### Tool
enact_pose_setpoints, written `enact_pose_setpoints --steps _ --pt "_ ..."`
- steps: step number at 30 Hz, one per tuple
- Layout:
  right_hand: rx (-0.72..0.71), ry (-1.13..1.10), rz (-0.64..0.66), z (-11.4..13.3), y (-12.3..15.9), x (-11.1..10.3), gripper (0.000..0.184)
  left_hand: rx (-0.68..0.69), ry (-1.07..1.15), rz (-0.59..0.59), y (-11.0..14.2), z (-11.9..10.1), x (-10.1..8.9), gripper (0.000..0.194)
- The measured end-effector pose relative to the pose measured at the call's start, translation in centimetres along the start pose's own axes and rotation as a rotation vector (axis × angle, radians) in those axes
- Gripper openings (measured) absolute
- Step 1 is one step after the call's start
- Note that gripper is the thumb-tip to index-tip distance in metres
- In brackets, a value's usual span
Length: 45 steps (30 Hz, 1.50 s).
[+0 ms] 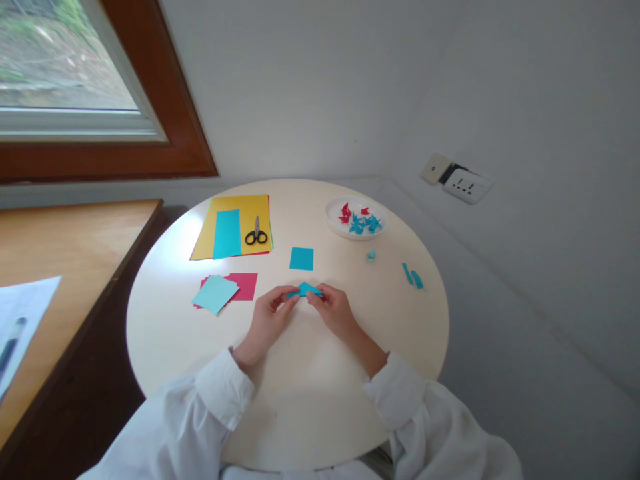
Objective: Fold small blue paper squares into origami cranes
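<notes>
Between my two hands is a folded piece of blue paper (pixel 305 289), peaked in the middle. My left hand (pixel 274 312) pinches its left end between thumb and fingers. On the right end, my right hand (pixel 334 308) grips it in the same way. Just beyond the hands lies a flat blue paper square (pixel 302 259). To the left of my left hand, a light mint paper square (pixel 216 294) rests partly over several crimson paper squares (pixel 246 287). Fingers hide both ends of the folded paper.
On the round white table (pixel 170 333), scissors (pixel 257 233) and a blue strip (pixel 227 233) lie on yellow sheets (pixel 203 243). A white dish (pixel 334 228) holds red and blue folded paper pieces. Blue scraps (pixel 417 279) and a small mint paper piece (pixel 371 255) lie to the right.
</notes>
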State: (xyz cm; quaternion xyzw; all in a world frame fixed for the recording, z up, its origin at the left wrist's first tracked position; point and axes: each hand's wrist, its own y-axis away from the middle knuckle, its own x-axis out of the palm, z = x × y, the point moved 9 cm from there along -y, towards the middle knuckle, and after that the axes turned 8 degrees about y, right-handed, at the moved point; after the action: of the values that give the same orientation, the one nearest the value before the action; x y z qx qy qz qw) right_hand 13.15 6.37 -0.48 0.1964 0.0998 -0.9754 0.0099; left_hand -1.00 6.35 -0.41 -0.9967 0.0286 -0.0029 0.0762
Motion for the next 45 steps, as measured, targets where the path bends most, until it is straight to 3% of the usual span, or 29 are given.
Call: enact_pose_setpoints --steps 11,18,45 --pt "0.03 0.012 -0.007 0.6 -0.1 0.1 0.02 -0.005 0.002 -0.009 0.1 -0.6 -0.1 0.021" --pt "0.052 -0.083 -0.064 0.3 0.0 -0.3 0.027 -0.014 -0.042 -0.035 0.0 -0.5 -0.3 0.02" --pt "-0.03 -0.211 0.087 0.8 0.0 0.6 0.009 0.036 -0.034 0.082 0.3 -0.6 0.7 0.015"
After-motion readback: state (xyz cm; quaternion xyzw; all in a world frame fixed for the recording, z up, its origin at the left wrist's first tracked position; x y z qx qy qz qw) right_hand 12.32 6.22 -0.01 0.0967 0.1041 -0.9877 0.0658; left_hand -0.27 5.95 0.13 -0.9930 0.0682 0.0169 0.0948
